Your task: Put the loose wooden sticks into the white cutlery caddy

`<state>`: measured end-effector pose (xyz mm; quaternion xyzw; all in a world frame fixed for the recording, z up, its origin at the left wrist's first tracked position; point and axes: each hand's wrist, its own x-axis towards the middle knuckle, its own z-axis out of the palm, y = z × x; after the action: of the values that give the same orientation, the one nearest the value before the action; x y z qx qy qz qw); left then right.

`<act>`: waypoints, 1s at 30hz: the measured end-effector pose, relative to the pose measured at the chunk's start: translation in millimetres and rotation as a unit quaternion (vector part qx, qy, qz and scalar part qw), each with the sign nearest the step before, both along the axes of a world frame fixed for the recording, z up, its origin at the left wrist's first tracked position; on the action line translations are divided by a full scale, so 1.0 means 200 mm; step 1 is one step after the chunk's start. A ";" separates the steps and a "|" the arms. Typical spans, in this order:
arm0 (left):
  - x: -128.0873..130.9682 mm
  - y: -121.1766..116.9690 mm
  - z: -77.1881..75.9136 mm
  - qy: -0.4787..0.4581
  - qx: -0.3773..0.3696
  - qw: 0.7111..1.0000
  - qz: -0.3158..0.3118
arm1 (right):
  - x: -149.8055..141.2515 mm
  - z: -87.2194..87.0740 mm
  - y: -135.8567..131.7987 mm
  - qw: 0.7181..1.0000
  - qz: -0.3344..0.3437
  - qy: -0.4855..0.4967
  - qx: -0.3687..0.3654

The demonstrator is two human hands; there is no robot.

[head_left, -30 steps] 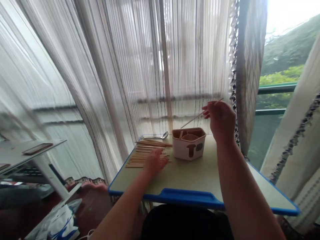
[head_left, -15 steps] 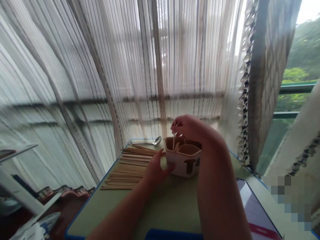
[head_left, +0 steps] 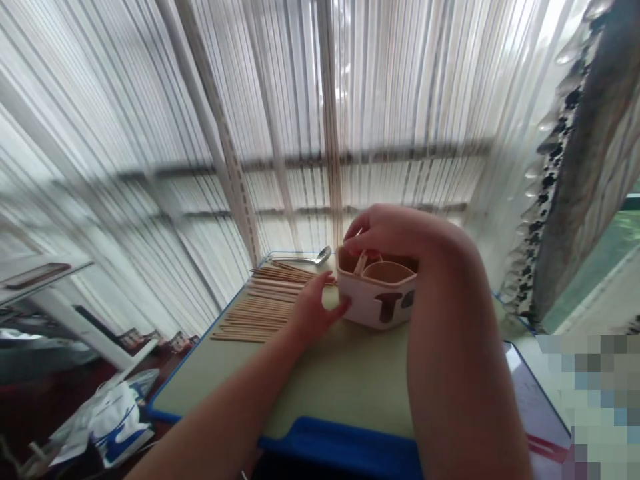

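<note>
The right hand [head_left: 387,230] bends over the white, angular, brown-rimmed container [head_left: 363,299] on the pale, blue-edged table [head_left: 330,377] — whether it grips anything, I cannot tell. The left hand [head_left: 313,310], thumb and fingers apart, is near thin tan wooden sticks [head_left: 265,311].

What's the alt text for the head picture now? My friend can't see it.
A person's right hand is over a white, tan-rimmed container, while the open left hand is beside it, near a row of thin wooden sticks. A metal ladle lies beyond the sticks on a blue-edged table.
</note>
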<state>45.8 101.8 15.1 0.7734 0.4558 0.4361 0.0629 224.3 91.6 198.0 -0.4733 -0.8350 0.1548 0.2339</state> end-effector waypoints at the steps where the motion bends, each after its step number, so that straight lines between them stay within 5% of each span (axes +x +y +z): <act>1: 0.00 0.00 0.00 0.003 -0.001 1.000 0.001 | 0.00 0.00 0.00 1.000 0.002 0.010 -0.001; 23: -0.01 -0.01 0.03 0.063 0.032 0.997 -0.007 | 0.01 0.02 -0.02 0.999 -0.026 -0.005 0.019; 30: -0.27 -0.10 0.15 0.208 -0.013 0.977 0.046 | -0.05 0.06 -0.13 0.997 -0.028 -0.041 0.064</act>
<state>-8.6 81.1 44.7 0.8246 0.4993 0.2626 -0.0432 214.8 65.3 209.7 -0.4869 -0.8382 0.0754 0.2337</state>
